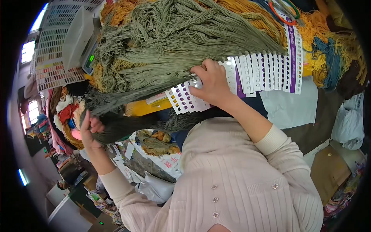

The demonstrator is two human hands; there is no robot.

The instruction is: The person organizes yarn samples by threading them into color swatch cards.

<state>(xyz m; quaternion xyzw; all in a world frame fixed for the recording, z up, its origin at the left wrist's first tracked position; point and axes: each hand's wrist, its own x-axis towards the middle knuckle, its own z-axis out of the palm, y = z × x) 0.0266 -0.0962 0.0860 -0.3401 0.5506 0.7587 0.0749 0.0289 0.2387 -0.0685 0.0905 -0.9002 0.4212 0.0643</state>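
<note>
A large heap of grey-green thread (pixel 174 34) lies across the work surface. From it a darker strand of thread (pixel 135 95) runs slantwise between my two hands. My left hand (pixel 92 129) is at the strand's left end, with its fingers curled round the threads. My right hand (pixel 210 83) pinches the strand's other end over a fan of white and purple punched cards (pixel 185 98). More punched cards (pixel 266 71) lie to the right of this hand, with thread ends along their upper edges. Dark loose thread (pixel 123 127) hangs below the strand.
Orange thread (pixel 309 29) and blue thread (pixel 325 58) lie at the right. A digital scale (pixel 89 58) stands at the left, near a colour-sample chart (pixel 50 50). A white sheet (pixel 291 102) overhangs the front edge. Plastic bags (pixel 348 123) hang at the right.
</note>
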